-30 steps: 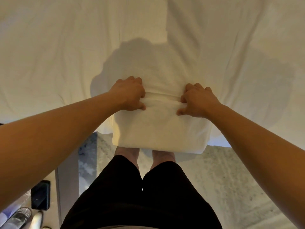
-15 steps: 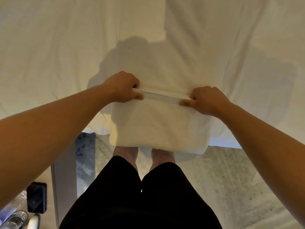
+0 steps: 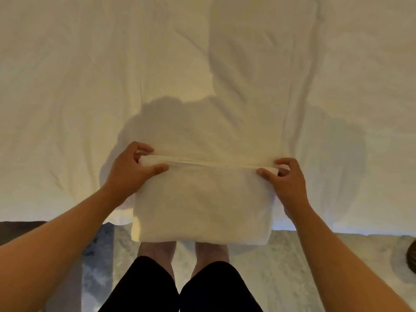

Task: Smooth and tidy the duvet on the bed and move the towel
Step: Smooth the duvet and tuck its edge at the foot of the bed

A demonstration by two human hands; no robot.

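A white folded towel [image 3: 202,203] hangs from my two hands in front of the bed's near edge, its lower fold over my shins. My left hand [image 3: 132,170] pinches the towel's top left corner between thumb and fingers. At the top right corner my right hand [image 3: 284,179] pinches it the same way, so the top edge is stretched straight between them. The white duvet [image 3: 90,86] covers the whole bed behind, with soft creases and a long ridge running up the middle right.
The bed's near edge [image 3: 337,228] crosses the view just below my hands. Pale patterned carpet [image 3: 304,266] lies under my bare feet, with a grey strip [image 3: 99,255] at left and a dark brown object [image 3: 412,257] at the right border.
My hands have slid apart along the towel's top edge to its corners, spreading it wider. The view has tilted up, and the items at lower left are out of frame.
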